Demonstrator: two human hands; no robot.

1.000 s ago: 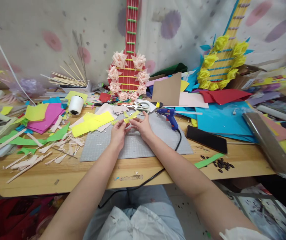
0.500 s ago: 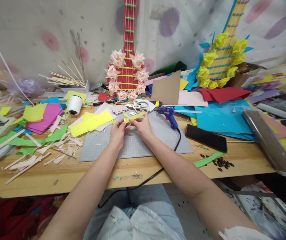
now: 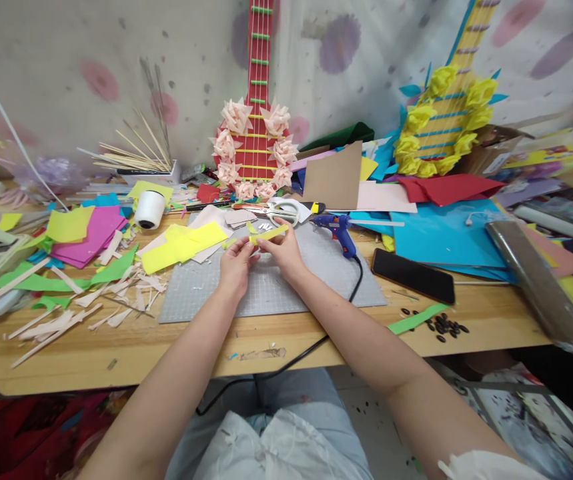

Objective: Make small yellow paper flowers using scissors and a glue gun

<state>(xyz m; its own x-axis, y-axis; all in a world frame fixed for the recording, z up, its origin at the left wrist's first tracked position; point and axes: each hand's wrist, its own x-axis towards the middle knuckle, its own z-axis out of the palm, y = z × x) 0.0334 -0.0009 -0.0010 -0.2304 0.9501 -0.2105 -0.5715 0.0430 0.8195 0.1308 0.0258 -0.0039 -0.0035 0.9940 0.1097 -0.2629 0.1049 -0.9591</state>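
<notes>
Both of my hands meet over the grey cutting mat (image 3: 286, 293) in the middle of the wooden table. My left hand (image 3: 235, 261) and my right hand (image 3: 282, 252) each pinch a small yellow paper strip (image 3: 269, 234), which is held just above the mat. The fingers of both hands are closed on the strip. White-handled scissors (image 3: 279, 211) lie right behind my hands, and a sheet of yellow paper (image 3: 183, 245) lies just to the left of them.
A blue glue gun (image 3: 339, 232) with a black cord lies right of the hands, a black phone (image 3: 413, 275) farther right. Paper scraps, pink and green sheets and a white spool (image 3: 149, 209) crowd the left. Two paper guitars lean on the back wall.
The yellow strip has been flattened and turned more level between my fingers. The hands have shifted very slightly away from me; nothing else moved.
</notes>
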